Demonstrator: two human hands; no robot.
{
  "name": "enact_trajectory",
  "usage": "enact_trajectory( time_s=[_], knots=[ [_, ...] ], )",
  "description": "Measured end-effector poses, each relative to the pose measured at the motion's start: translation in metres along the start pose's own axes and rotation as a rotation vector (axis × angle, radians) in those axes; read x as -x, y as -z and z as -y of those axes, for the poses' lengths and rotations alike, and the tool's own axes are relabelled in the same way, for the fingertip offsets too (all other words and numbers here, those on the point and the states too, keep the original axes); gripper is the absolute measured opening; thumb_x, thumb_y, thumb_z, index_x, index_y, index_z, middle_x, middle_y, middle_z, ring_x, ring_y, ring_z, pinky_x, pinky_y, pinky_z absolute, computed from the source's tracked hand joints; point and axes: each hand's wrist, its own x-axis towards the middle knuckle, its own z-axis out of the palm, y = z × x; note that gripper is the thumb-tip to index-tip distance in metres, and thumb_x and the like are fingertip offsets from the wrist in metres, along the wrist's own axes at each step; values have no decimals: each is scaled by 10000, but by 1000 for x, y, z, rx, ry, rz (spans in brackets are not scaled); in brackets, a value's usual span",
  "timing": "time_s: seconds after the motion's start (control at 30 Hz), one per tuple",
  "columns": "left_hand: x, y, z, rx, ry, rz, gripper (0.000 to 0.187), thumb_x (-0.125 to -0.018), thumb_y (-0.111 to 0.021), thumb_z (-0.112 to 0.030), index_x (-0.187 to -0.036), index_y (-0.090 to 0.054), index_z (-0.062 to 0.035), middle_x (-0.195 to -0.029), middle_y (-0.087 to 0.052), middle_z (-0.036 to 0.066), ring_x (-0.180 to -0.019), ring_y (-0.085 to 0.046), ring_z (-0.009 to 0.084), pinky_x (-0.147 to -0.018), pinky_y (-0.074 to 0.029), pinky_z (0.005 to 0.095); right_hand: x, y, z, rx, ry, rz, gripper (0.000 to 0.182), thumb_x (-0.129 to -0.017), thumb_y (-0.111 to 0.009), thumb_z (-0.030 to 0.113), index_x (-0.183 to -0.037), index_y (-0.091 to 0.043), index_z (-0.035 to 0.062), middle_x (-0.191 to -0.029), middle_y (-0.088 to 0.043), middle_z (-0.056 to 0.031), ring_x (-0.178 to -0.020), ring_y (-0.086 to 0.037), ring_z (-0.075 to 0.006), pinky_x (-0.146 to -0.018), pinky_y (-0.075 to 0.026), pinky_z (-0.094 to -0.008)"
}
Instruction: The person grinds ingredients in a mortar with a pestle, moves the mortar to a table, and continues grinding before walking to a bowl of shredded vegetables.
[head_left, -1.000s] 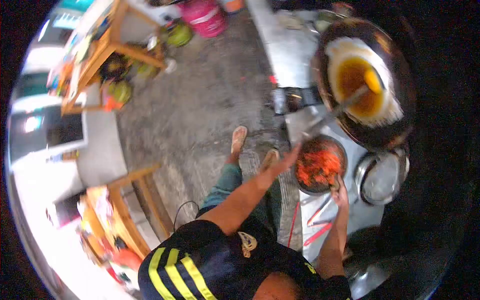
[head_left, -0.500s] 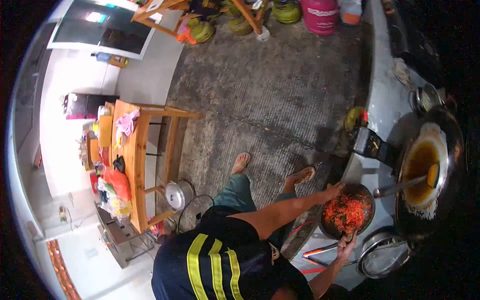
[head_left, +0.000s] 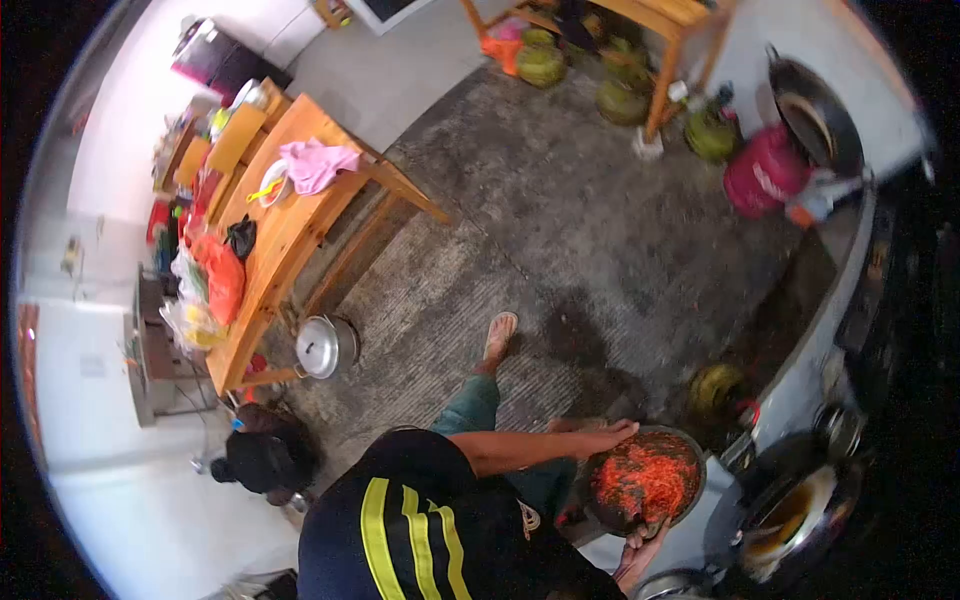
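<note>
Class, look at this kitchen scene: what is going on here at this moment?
A person in a dark shirt with yellow stripes holds a round dark bowl of chopped red chilli with both hands. The left hand rests on its far rim; the right hand grips the near edge from below. The bowl sits at the edge of a grey counter, beside a black wok of brown oil. Behind, a wooden table holds bags and a pink cloth.
</note>
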Motion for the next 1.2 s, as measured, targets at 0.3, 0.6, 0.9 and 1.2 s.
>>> enact_trajectory(
  time_s=[0.3,0.6,0.9,1.2],
  knots=[
    [180,216,-110,194,-404,-175,930,-752,-235,-762,-1406,57,-169,-1461,111,59,-1342,95,263,-1063,-59,491,43,-308,-8,290,-75,279,390,-834,-520,490,-960,-482,123,-526,-383,-5,-374,-287,-80,-348,-242,-214],
    [342,433,-202,542,-729,-536,872,-803,-272,-698,-1407,10,-136,-1468,81,48,-1344,73,237,-1066,-30,467,65,-666,-37,633,-234,767,327,-828,-561,438,-931,-478,139,-499,-395,19,-344,-308,-61,-302,-250,-182],
    [485,605,-257,1024,-1118,-991,725,-877,-337,-569,-1399,-107,-121,-1449,-117,36,-1318,-138,194,-1058,-168,404,98,-1061,-132,1276,-364,1210,723,-829,-590,377,-1369,-187,117,-879,-519,-58,-496,-434,-69,-339,-300,-178],
    [548,731,-230,1592,-1541,-1122,743,-854,-259,-636,-1335,-321,-73,-1345,-380,97,-1207,-391,259,-995,-320,440,265,-1315,-321,1886,-458,1578,886,-833,-596,328,-1392,62,131,-756,-470,-47,-504,-428,-77,-360,-272,-205]
  ],
)
